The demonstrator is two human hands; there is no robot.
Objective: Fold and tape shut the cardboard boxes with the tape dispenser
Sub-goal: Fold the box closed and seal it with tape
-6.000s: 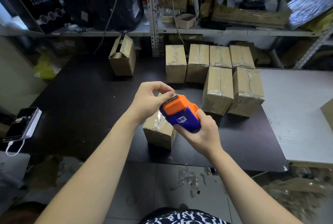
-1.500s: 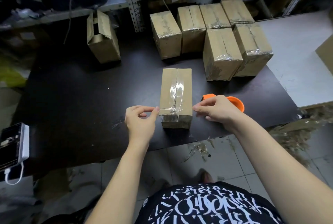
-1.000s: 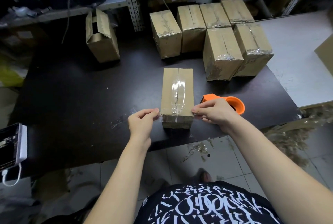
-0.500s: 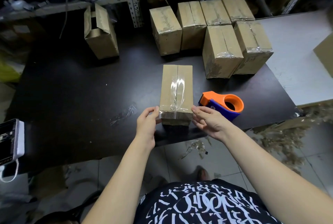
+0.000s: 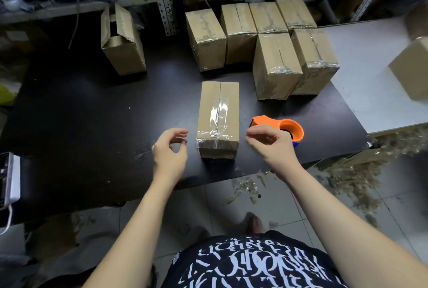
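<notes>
Here, the cardboard box [image 5: 217, 120] stands near the front edge of the black table [image 5: 92, 114], clear tape along its top seam and over its near end. The left hand [image 5: 170, 148] hovers just left of the box and the right hand [image 5: 268, 140] just right of it. Both are loosely curled, grasping nothing and apart from the box. The orange tape dispenser [image 5: 289, 129] lies on the table right of the box, partly behind the right hand.
</notes>
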